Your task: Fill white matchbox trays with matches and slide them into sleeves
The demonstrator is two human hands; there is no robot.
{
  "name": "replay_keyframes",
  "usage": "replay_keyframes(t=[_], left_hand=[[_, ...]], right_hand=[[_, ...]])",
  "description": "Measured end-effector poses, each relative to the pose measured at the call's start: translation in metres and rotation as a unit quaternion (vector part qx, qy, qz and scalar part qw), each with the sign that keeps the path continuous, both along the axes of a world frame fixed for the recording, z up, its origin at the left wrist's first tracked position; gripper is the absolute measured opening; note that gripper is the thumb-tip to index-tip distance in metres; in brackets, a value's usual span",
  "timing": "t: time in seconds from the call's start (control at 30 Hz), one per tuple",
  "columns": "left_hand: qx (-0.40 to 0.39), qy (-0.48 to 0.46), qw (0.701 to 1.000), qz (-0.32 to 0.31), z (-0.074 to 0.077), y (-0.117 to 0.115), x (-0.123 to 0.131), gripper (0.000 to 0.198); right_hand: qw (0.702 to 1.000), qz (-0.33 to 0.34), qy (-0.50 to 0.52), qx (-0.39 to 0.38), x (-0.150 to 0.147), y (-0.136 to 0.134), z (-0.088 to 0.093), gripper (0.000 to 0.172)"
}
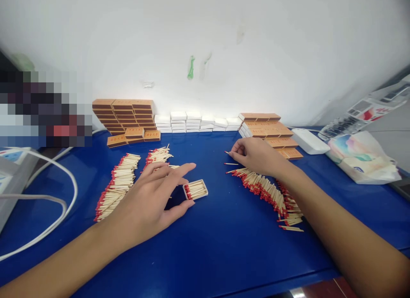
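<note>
A small white matchbox tray lies on the blue table, filled with red-tipped matches. My left hand is around its left end, thumb and fingers spread apart; whether they touch the tray I cannot tell. To the right, my right hand pinches a single match, its red head pointing left. Another loose match lies just below those fingers. A long heap of matches runs beside and partly under my right forearm. More matches lie in rows left of and behind my left hand.
Orange-brown matchboxes are stacked at the back left. White trays line the wall, with more orange matchboxes at the back right. A white device and a tissue pack stand right. White cables loop at left.
</note>
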State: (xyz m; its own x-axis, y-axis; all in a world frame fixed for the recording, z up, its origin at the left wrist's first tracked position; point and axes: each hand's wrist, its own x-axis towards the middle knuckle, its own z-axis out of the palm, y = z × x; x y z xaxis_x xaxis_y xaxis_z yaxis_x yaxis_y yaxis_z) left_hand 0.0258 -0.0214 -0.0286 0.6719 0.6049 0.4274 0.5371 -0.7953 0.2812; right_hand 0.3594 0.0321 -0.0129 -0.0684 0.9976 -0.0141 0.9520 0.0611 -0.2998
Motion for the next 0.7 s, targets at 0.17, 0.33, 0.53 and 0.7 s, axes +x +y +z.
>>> replay_keyframes(t=[0.17, 0.33, 0.53, 0.7], left_hand=[[0.007, 0.0, 1.0, 0.001, 0.0, -0.001, 0.0, 0.066], [0.005, 0.001, 1.0, 0.001, 0.0, -0.001, -0.001, 0.067], [0.006, 0.0, 1.0, 0.0, 0.0, 0.0, -0.001, 0.065], [0.001, 0.004, 1.0, 0.002, 0.0, -0.001, -0.001, 0.067]], right_hand=[[0.994, 0.074, 0.016, -0.077, 0.01, -0.006, 0.013, 0.024], [0.991, 0.093, 0.005, -0.094, 0.016, -0.008, 0.017, 0.034], [0.989, 0.103, 0.011, -0.11, 0.012, -0.009, 0.018, 0.036], [0.987, 0.105, 0.023, -0.118, 0.007, -0.011, 0.02, 0.038]])
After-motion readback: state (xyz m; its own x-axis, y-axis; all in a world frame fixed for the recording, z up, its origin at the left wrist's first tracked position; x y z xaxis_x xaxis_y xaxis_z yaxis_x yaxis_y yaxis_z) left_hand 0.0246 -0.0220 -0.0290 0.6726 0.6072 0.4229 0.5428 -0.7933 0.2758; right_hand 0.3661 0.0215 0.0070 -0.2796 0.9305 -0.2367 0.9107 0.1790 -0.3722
